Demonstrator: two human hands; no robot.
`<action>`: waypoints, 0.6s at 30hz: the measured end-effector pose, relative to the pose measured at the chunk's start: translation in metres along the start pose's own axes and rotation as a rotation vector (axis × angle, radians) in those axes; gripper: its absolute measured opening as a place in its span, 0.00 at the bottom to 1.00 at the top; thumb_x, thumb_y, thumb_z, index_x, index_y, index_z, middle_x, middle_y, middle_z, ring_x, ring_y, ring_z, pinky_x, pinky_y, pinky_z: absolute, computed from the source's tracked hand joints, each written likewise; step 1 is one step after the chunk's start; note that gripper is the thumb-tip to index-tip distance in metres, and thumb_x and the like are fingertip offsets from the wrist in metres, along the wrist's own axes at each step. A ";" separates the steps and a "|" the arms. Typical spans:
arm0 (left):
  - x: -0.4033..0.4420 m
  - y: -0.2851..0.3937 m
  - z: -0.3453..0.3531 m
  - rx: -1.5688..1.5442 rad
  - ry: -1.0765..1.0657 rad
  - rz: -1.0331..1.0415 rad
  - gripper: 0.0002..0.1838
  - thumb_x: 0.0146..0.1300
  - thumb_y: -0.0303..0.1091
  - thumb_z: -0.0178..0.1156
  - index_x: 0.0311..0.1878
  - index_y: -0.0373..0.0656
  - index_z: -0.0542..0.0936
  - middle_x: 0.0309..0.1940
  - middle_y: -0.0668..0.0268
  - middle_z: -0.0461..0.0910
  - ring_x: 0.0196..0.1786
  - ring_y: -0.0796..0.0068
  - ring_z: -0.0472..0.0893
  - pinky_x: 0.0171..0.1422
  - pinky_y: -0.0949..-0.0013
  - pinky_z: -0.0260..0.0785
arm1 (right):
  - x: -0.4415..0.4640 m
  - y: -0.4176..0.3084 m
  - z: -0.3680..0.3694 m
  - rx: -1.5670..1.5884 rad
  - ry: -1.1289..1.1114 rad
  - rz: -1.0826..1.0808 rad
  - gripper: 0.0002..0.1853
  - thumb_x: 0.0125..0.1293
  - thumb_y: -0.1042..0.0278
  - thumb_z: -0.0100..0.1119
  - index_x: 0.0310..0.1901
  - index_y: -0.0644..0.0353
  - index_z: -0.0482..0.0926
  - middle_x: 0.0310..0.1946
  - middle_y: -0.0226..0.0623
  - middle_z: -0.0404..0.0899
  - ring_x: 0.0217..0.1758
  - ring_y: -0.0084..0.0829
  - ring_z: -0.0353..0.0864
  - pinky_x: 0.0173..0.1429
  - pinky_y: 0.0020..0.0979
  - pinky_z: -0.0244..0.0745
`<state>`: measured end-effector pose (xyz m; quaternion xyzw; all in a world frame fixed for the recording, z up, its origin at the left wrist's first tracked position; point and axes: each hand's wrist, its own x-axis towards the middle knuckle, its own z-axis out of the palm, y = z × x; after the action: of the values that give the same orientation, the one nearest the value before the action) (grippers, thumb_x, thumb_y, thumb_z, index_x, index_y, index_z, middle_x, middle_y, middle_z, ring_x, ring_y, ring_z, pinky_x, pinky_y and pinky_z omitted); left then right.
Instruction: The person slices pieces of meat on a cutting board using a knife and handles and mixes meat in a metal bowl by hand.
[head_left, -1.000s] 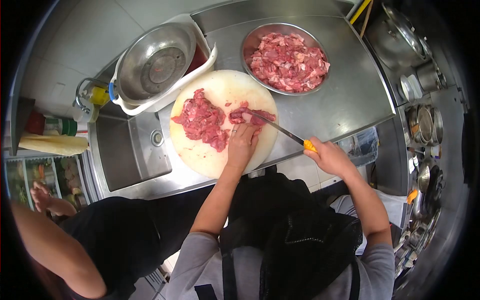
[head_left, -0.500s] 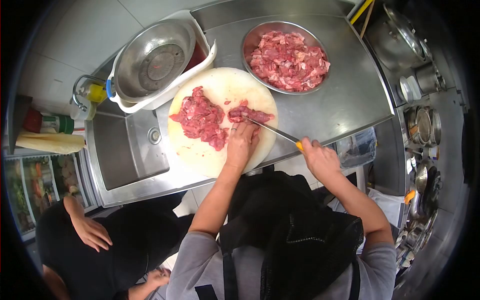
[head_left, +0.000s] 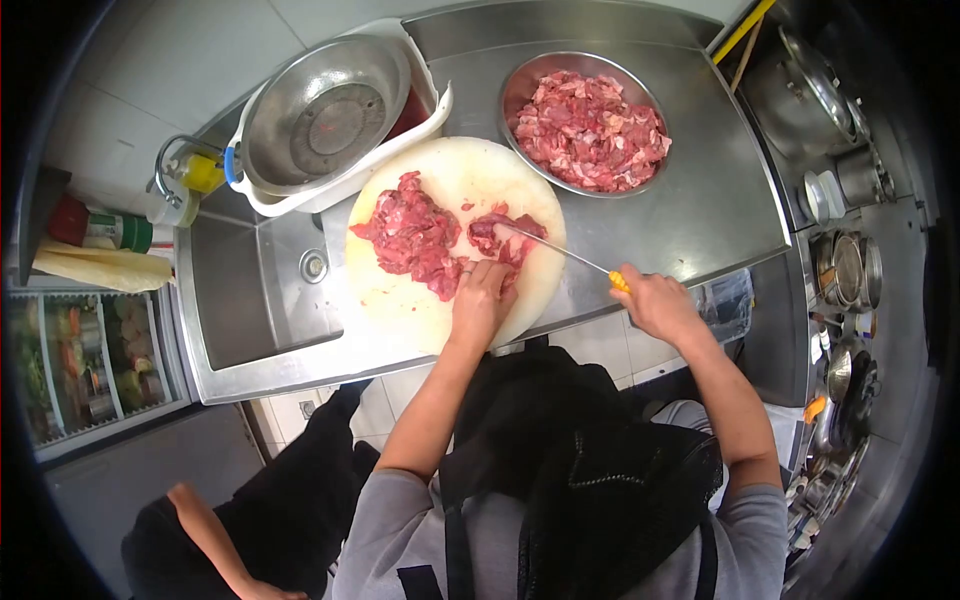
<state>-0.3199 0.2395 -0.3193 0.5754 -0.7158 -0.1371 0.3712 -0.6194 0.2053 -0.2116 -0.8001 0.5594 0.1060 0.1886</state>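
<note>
My right hand (head_left: pixel 657 302) is closed round the yellow handle of a knife (head_left: pixel 572 254), and the blade's far end lies against a piece of raw red meat (head_left: pixel 520 226). My left hand (head_left: pixel 482 308) has its fingers bent together on the near edge of that meat, holding it on the round white cutting board (head_left: pixel 400 318). Left of it on the board sits a larger pile of raw meat (head_left: pixel 412 238), close to my left fingertips. My left hand hides part of the meat under it.
Beyond the board a steel bowl (head_left: pixel 508 92) holds cut meat. A steel colander (head_left: pixel 262 130) rests in a white tub (head_left: pixel 436 118) at the back left. The sink (head_left: pixel 232 300) is left of the board. A person in black (head_left: pixel 290 510) stands at lower left.
The knife and my right hand have shifted slightly right, and the meat under the blade has spread wider. The person in black has moved lower and away from the counter.
</note>
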 end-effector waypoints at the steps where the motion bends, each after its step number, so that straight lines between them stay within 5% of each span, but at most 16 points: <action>1: -0.001 0.000 -0.001 0.008 0.030 0.010 0.14 0.53 0.21 0.70 0.45 0.39 0.84 0.41 0.56 0.83 0.50 0.50 0.82 0.63 0.51 0.77 | -0.002 0.005 -0.003 0.023 -0.023 -0.011 0.18 0.82 0.49 0.56 0.55 0.56 0.74 0.40 0.55 0.90 0.43 0.62 0.90 0.51 0.60 0.82; 5: -0.005 -0.002 -0.002 -0.006 0.014 -0.037 0.15 0.54 0.22 0.70 0.46 0.39 0.84 0.41 0.55 0.83 0.50 0.50 0.82 0.65 0.50 0.77 | -0.011 -0.003 -0.013 0.003 -0.051 0.022 0.18 0.83 0.48 0.56 0.55 0.56 0.74 0.39 0.54 0.90 0.44 0.63 0.89 0.53 0.61 0.82; 10: -0.003 -0.002 -0.003 0.045 0.037 0.018 0.15 0.53 0.22 0.72 0.46 0.39 0.85 0.41 0.56 0.84 0.47 0.50 0.83 0.53 0.51 0.78 | -0.023 -0.007 -0.018 -0.046 -0.077 0.115 0.17 0.83 0.48 0.55 0.55 0.55 0.75 0.40 0.53 0.90 0.46 0.62 0.90 0.53 0.59 0.82; 18: -0.016 -0.007 -0.009 0.014 -0.042 -0.077 0.16 0.52 0.21 0.70 0.47 0.38 0.84 0.42 0.54 0.83 0.49 0.48 0.82 0.59 0.50 0.78 | -0.015 0.002 -0.018 -0.013 -0.067 0.033 0.18 0.83 0.48 0.55 0.57 0.55 0.75 0.41 0.54 0.90 0.48 0.62 0.90 0.54 0.60 0.81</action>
<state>-0.3077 0.2539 -0.3239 0.6021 -0.7017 -0.1586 0.3463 -0.6277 0.2096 -0.1902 -0.7881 0.5651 0.1395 0.2002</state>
